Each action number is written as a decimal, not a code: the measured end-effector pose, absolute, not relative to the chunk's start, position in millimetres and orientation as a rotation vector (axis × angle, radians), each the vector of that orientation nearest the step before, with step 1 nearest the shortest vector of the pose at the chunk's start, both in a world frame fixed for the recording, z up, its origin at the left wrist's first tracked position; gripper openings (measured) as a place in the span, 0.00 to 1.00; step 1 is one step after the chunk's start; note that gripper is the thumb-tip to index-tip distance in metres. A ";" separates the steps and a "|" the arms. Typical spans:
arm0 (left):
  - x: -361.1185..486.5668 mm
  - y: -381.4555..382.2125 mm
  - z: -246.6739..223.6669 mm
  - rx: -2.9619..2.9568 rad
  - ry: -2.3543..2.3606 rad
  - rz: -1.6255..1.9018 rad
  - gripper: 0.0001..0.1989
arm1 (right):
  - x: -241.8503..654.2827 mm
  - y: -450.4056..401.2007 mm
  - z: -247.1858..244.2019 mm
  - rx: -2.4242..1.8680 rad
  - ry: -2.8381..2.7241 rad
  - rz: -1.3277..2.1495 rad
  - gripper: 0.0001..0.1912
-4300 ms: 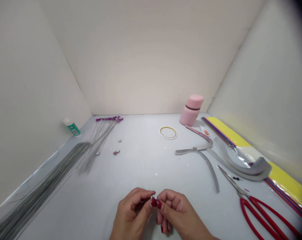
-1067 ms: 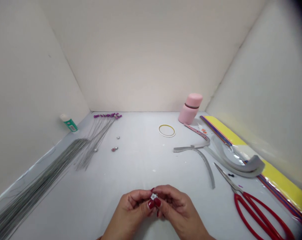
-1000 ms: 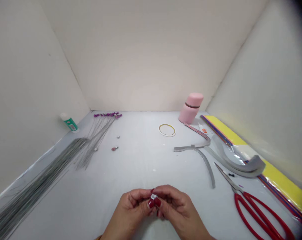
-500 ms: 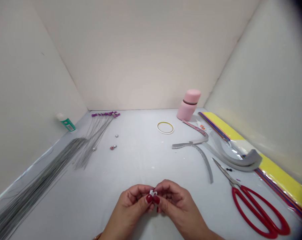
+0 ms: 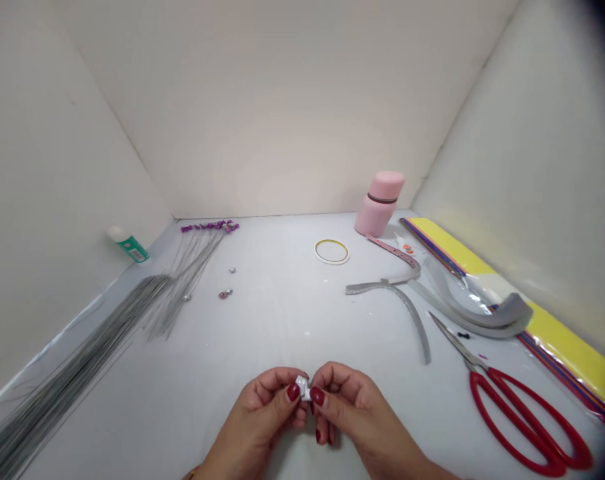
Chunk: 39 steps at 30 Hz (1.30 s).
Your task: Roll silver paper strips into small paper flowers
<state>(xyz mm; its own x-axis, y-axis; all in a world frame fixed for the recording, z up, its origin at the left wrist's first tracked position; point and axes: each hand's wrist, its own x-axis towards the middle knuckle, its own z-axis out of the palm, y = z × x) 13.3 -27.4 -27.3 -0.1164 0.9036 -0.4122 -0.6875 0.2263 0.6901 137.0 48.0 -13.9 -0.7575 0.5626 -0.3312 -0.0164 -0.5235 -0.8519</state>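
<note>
A small silver-white folded paper piece (image 5: 303,387) is pinched between both hands near the front of the table. My left hand (image 5: 266,407) grips its left side between thumb and forefinger. On the right edge, the thumb and forefinger of my right hand (image 5: 349,408) press together, the other fingers curled below. Parts of the piece are hidden behind the thumbs. Farther off to the left lie tiny silver folded pieces (image 5: 233,271), one beside a reddish one (image 5: 223,295). Grey paper strips (image 5: 415,320) curve across the table at right.
Red-handled scissors (image 5: 522,413) lie at right, beside yellow-topped coloured sheets in plastic (image 5: 557,333). A pink bottle (image 5: 379,205) stands behind a tape roll (image 5: 331,252). Grey wires (image 5: 102,340), purple-tipped stems (image 5: 209,227) and a green-and-white tube (image 5: 132,247) are at left.
The folded paper piece has turned and shows more between my thumbs, which have moved slightly apart. My right hand's lower fingers have dropped a little. The view has shifted slightly.
</note>
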 end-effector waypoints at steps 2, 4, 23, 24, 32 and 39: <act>15.1 -27.6 -21.6 0.279 1.019 1.384 0.07 | 137.6 48.8 -13.0 -0.892 -1.309 2.310 0.18; 16.3 -27.3 -18.1 0.297 1.045 1.368 0.08 | 138.2 49.5 -11.3 -0.955 -1.318 2.289 0.18; 13.9 -27.4 -27.6 0.367 0.986 1.320 0.12 | 135.9 47.6 -11.4 -0.998 -1.230 2.251 0.19; 13.1 -27.3 -28.5 0.374 0.982 1.308 0.12 | 135.9 47.7 -12.3 -0.998 -1.229 2.253 0.19; 16.6 -26.3 -23.8 0.324 0.992 1.366 0.10 | 136.4 47.8 -15.0 -0.909 -1.252 2.299 0.19; 18.0 -28.4 -24.0 0.278 0.973 1.380 0.09 | 136.3 48.5 -13.9 -0.932 -1.287 2.340 0.19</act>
<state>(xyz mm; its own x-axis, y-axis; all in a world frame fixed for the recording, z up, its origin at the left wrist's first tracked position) 18.0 -28.4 -24.0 -0.1103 0.9036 -0.4139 -0.6933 0.2284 0.6835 136.3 48.5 -13.9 -0.7395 0.5476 -0.3916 0.0374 -0.5474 -0.8361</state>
